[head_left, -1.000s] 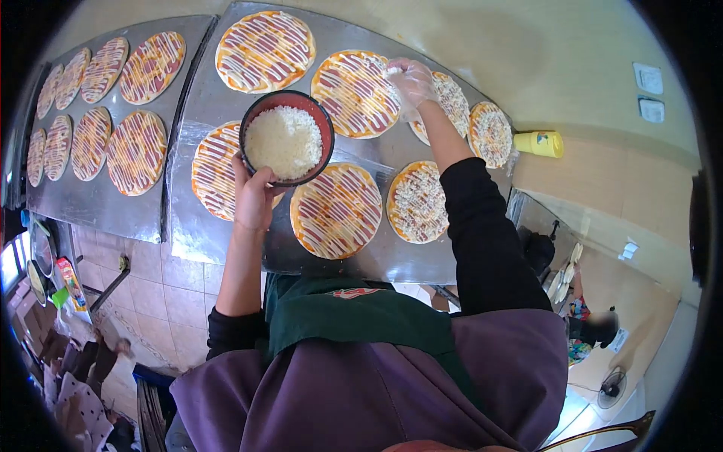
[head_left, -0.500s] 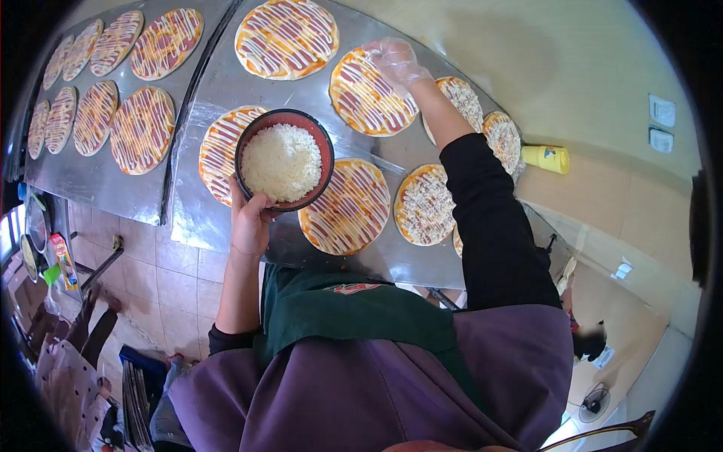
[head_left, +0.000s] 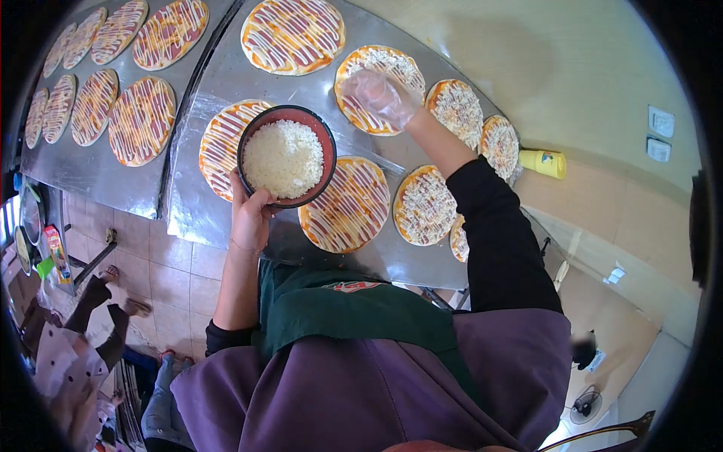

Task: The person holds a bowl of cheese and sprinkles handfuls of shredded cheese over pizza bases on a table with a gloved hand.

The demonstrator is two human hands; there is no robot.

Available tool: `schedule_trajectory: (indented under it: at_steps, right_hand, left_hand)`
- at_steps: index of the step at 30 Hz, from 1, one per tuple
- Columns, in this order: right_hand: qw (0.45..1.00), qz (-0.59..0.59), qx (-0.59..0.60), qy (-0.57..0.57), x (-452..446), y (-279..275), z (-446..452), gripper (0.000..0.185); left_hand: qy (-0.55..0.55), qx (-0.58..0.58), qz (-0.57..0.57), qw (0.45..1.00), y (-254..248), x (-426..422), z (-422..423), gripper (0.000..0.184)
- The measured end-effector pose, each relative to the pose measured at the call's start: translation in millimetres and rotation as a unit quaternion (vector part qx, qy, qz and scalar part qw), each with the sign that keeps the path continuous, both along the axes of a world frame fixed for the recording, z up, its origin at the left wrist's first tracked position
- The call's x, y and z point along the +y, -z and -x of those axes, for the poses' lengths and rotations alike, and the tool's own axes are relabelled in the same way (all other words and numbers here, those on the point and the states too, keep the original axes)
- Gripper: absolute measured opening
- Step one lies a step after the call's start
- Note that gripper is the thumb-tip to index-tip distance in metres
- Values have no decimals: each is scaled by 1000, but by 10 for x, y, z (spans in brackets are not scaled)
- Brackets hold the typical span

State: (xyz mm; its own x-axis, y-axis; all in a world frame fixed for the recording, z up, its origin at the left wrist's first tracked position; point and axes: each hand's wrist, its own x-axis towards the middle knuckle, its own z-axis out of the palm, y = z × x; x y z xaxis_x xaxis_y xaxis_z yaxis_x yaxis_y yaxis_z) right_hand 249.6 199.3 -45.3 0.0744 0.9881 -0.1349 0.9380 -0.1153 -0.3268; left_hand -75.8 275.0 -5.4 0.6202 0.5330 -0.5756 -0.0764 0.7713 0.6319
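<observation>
My left hand [head_left: 252, 215] grips the rim and side of a dark bowl with a red inside [head_left: 328, 151], which is filled with white grated cheese [head_left: 284, 158]. On my right hand [head_left: 380, 96] is a clear plastic glove. Its fingers are bunched low over a pizza [head_left: 395, 64], whose upper part carries scattered white cheese while its lower part shows sauce stripes. The cheese inside those fingers is mostly hidden. Beside the bowl lie a striped pizza [head_left: 346, 211] and another striped pizza [head_left: 222, 147], partly covered by the bowl.
Cheese-topped pizzas [head_left: 425, 203] lie at the right of the metal table [head_left: 218, 75]. A striped pizza [head_left: 294, 38] is at the far edge. A second metal table [head_left: 113, 177] on the left bears several striped pizzas. A yellow bottle [head_left: 544, 163] lies near the wall. People stand at lower left.
My right hand has moved down and slightly left across the pizza, and white cheese now covers its upper part. The bowl stays in my left hand, nearly still. A person at lower left has shifted.
</observation>
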Motion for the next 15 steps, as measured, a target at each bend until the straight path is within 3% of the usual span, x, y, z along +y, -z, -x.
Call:
schedule_trajectory:
  at_steps: [5, 6, 7, 8, 9, 10, 11, 13, 15]
  right_hand:
    - [989, -8, 128, 70, -380, 466, 8, 20]
    - [919, -73, 372, 109, -404, 535, 50, 18]
    - [784, -133, 590, 142, -432, 585, 57, 16]
    - [784, -132, 590, 142, -513, 586, 7, 16]
    - [923, -97, 359, 99, -464, 195, 103, 17]
    - [992, -54, 102, 48, -432, -33, 168, 20]
    - [992, -53, 102, 48, -435, -17, 181, 20]
    - [941, -49, 237, 236, -405, 26, 221, 23]
    - [924, -61, 279, 256, -347, 18, 227, 24]
  left_hand:
    - [25, 13, -3, 1000, 92, 14, 46, 64]
    - [25, 13, -2, 1000, 89, 14, 37, 64]
    - [21, 6, -3, 1000, 76, 11, 23, 64]
    - [17, -1, -4, 1000, 62, 7, 4, 64]
    - [17, -1, -3, 1000, 48, -2, -29, 64]
    - [3, 11, -7, 1000, 32, -17, -74, 62]
    - [-11, 25, -11, 1000, 26, -26, -110, 62]
    - [-6, 28, -18, 999, 40, -19, -172, 61]
    - [0, 31, -26, 999, 71, 12, -243, 60]
